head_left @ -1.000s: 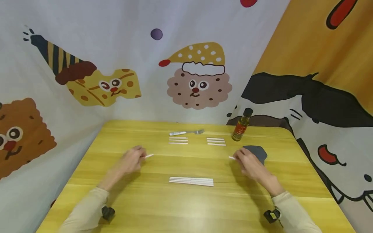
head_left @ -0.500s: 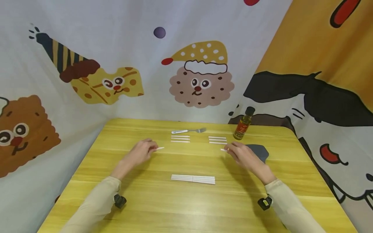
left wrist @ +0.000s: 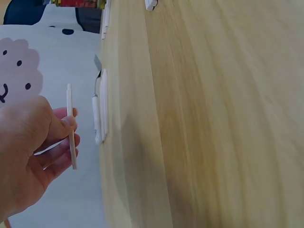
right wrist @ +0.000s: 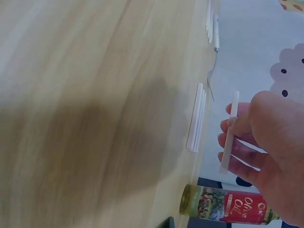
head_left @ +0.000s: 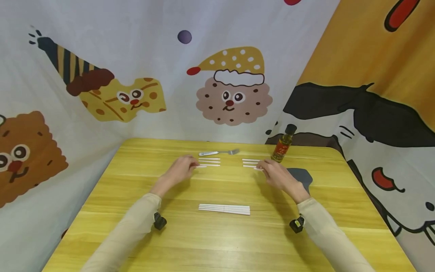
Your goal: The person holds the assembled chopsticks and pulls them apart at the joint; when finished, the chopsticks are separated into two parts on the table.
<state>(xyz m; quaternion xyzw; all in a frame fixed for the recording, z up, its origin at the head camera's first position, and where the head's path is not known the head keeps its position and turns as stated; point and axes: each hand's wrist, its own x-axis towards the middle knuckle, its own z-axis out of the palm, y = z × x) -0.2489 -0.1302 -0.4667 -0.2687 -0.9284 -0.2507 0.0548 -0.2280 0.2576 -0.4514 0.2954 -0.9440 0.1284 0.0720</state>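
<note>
My left hand [head_left: 181, 169] pinches a short white chopstick piece [left wrist: 71, 145] between thumb and fingers; one end of it narrows to a small tip. A second white chopstick piece [right wrist: 228, 149] is pinched in my right hand [head_left: 276, 174]. Just beyond the left hand, a few matching short pieces [head_left: 211, 161] lie side by side. Another short row [head_left: 250, 162] lies by the right hand, which covers part of it in the head view. Closer to me rests a bundle of longer white chopsticks [head_left: 224, 209], each with a faint joint line midway.
A fork [head_left: 209, 153] with a white handle lies behind the short rows. At the back right stands an olive oil bottle [head_left: 281, 149]. The dark grey flat object [head_left: 301, 176] beside my right hand is partly hidden. A patterned curtain [head_left: 163, 130] hangs behind the table.
Both hands have moved inward and farther from me, each carrying its chopstick piece to the short rows. The longer bundle, fork and bottle stay where they were.
</note>
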